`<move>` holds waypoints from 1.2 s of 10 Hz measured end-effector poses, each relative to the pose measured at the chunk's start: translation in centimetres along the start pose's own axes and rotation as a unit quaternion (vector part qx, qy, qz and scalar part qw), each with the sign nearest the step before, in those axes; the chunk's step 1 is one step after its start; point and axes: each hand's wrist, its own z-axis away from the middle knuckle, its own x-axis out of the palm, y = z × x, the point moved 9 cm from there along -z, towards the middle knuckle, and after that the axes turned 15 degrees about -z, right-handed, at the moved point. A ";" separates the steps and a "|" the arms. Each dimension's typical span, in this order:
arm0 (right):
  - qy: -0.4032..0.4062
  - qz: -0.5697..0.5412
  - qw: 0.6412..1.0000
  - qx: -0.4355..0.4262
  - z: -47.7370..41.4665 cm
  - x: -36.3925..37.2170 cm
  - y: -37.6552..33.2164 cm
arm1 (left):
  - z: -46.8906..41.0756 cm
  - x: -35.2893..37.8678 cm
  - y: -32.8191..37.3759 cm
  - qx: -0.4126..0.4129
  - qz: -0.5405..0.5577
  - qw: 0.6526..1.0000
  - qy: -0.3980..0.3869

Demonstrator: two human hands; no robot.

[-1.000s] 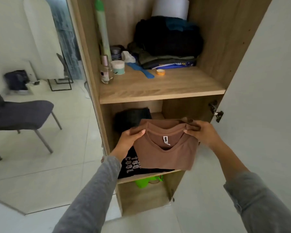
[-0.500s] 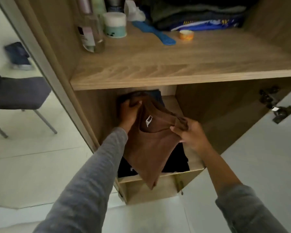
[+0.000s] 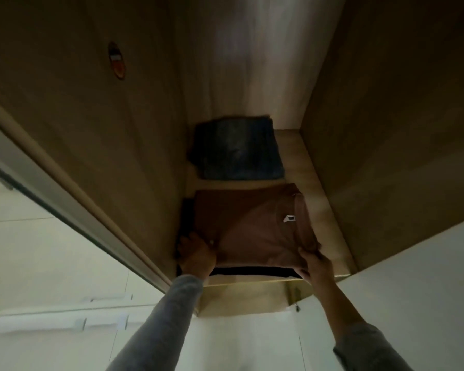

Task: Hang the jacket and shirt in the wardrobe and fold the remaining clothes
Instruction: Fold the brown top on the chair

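Note:
A folded brown T-shirt (image 3: 255,226) with a white neck label lies on a lower wardrobe shelf (image 3: 322,210), on top of a folded black garment (image 3: 252,271) whose edge shows at the front. My left hand (image 3: 196,255) holds the brown shirt's front left corner, thumb on top. My right hand (image 3: 312,265) grips its front right corner, fingers curled round the edge. Behind the brown shirt lies a folded dark blue garment (image 3: 239,151).
The wardrobe's wooden side walls (image 3: 97,135) close in left and right, and the shelf above is overhead. A strip of bare shelf runs along the right of the clothes. A white door (image 3: 426,277) stands at the right, pale floor tiles (image 3: 51,263) at the left.
The view has dipped under the upper shelf into the lower compartment. The brown shirt, tilted and held up before, now lies flat on the black garment, turned with its neck to the right.

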 end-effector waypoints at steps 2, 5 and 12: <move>-0.011 -0.027 0.999 0.033 0.4 0.5 0.1 | -1.0 -1.7 -0.6 0.021 0.097 0.995 0.009; 0.033 0.360 0.905 -0.225 2.9 1.1 -4.2 | -0.1 -1.5 -1.0 0.026 -0.146 0.988 -0.034; -0.043 0.627 0.611 -0.481 2.0 9.2 -1.5 | -4.1 0.6 1.3 0.146 0.058 0.964 0.213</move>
